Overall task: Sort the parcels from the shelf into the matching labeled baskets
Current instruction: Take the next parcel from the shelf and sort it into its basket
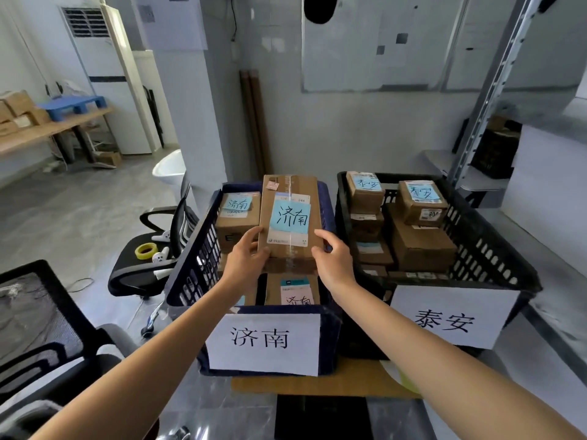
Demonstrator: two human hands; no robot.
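Head view, forward and down, seemingly close over baskets

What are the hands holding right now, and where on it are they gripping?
A brown cardboard parcel with a blue handwritten note is held by both hands: the left hand grips its near left corner, the right hand its near right corner.

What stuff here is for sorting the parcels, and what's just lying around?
For the job: the box, gripped by the left hand and right hand; the blue basket; the black basket.
Lying about: the tape roll, the chair, the far boxes.
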